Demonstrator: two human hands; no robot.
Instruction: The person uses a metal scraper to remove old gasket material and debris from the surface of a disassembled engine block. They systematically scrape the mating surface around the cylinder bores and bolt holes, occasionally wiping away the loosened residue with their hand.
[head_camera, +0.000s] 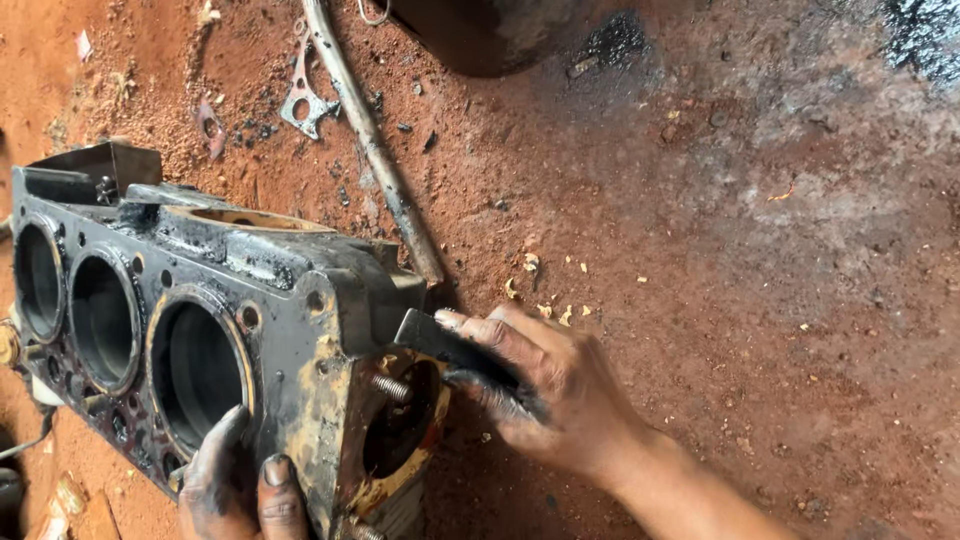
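Observation:
A dirty, oily engine block (270, 290) with three round cylinder bores lies on red dirt ground at the lower left. My right hand (550, 385) grips a dark flat scraper blade (445, 340), whose tip rests against the block's end face, near a threaded stud (390, 387) and yellowish gasket residue. My left hand (240, 490), blackened with grease, rests on the block's lower edge below the nearest bore and steadies it.
A long rusty metal rod (370, 140) lies on the ground behind the block. A flat metal gasket piece (303, 100) lies near it. A dark round object (480, 35) sits at the top edge. Oil stains darken the ground at right.

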